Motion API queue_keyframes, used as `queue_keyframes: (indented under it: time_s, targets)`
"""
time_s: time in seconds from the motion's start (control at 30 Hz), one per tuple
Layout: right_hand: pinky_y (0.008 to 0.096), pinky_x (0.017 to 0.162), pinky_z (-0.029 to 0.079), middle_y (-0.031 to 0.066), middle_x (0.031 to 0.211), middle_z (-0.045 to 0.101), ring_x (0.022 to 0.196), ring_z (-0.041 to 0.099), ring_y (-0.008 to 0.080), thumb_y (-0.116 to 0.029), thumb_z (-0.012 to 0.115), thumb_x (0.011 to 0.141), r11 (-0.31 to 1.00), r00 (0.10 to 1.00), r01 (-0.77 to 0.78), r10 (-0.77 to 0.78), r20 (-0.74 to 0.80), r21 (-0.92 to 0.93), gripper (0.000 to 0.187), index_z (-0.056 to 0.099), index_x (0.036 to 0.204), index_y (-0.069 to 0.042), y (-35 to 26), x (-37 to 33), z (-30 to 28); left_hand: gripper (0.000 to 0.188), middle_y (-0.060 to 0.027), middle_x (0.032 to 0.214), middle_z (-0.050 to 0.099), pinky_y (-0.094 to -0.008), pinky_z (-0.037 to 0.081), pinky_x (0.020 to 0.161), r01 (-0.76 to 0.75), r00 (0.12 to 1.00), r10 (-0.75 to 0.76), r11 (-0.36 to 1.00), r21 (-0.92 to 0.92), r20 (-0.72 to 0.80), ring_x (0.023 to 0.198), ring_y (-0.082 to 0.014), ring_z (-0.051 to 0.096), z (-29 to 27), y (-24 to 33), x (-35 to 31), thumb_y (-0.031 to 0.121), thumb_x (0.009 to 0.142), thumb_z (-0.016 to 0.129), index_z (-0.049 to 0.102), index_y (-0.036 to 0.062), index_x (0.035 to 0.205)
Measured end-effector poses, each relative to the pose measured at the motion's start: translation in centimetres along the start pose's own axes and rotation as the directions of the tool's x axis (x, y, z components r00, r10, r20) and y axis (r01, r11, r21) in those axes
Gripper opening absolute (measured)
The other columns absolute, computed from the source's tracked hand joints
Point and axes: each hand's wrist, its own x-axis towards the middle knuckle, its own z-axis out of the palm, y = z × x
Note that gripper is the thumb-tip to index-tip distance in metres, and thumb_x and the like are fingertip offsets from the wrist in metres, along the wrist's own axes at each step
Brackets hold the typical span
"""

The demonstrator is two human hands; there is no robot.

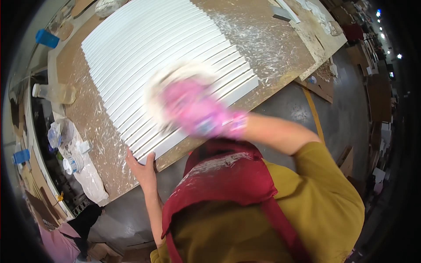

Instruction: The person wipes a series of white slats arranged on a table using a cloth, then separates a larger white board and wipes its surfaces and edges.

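Nearest to us, a person in a mustard shirt (322,188) and a maroon apron (219,175) streaked with white stands before a bank of white strips (149,48) laid side by side on a brown table (98,131). We find the bare left hand (143,171) at the strips' near left corner, thumb and fingers apart and touching the ends there. The right hand (188,105), in a pink glove with a patterned cuff, is a blur over the near middle of the strips, on a fluffy white pad (153,94); we cannot tell whether its fingers are clamped on that pad or lie flat against it. Left of the strips, we see a white tub (72,165) at the edge of a crumpled pale sheet (93,186) and, farther along that side, a clear bottle (55,93) of yellowish liquid. Left of the strips' far part is a blue object (47,38), too small for us to name. To the right of the strips, we spot a grey block (280,13) on the white-flecked tabletop; farther right, a yellow line (313,109) crosses the grey floor (340,101)
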Motion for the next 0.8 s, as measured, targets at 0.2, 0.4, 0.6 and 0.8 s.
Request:
queue_keyframes:
  time_s: [0.2,0.4,0.6,0.8]
  targets:
    - [0.0318,0.084,0.053,0.0084,0.106,0.064,0.104,0.059,0.0200,-0.010,0.060,0.084,0.903,0.964,-0.267,0.251,0.091,0.337,0.014,0.067,0.097,-0.010,6.5,-3.5,0.1,0.078,-0.0246,0.145,0.030,-0.0407,0.025,0.111,0.031,0.999,-0.031,0.999,-0.023,-0.011,0.133,-0.0366,0.033,-0.8,1.0,-0.7,0.017,0.079,0.071,0.031,-0.0052,0.143]
    - [0.0394,0.095,0.045,0.0172,0.110,0.062,0.101,0.060,0.0325,-0.012,0.052,0.087,0.732,0.914,-0.385,0.388,-0.120,-0.563,0.031,0.061,0.116,-0.007,22.3,-13.1,-8.8,0.079,-0.0250,0.142,0.037,-0.0388,0.025,0.111,-0.017,1.000,0.016,0.999,-0.049,-0.025,0.132,-0.0338,0.036,-0.3,1.6,0.0,0.015,0.079,0.071,0.030,-0.0051,0.143]
    - [0.0358,0.090,0.048,0.0174,0.109,0.063,0.100,0.061,0.0308,-0.017,0.054,0.092,0.824,0.707,-0.393,0.554,-0.439,0.407,0.029,0.059,0.117,-0.001,24.4,-12.6,-4.9,0.079,-0.0232,0.145,0.034,-0.0386,0.024,0.112,-0.018,0.999,0.018,0.999,-0.027,-0.031,0.134,-0.0336,0.035,-0.4,0.8,-0.3,0.015,0.079,0.071,0.030,-0.0032,0.144]
    - [0.0347,0.087,0.051,0.0136,0.115,0.062,0.100,0.061,0.0253,-0.025,0.051,0.096,0.673,0.487,-0.390,0.730,-0.480,0.628,0.037,0.056,0.126,-0.004,26.1,-16.5,-11.5,0.070,-0.0186,0.135,0.044,-0.0365,0.028,0.108,0.023,0.998,-0.028,0.996,-0.081,-0.062,0.127,-0.0296,0.041,-0.5,0.5,-1.2,0.011,0.078,0.072,0.039,-0.0039,0.137]
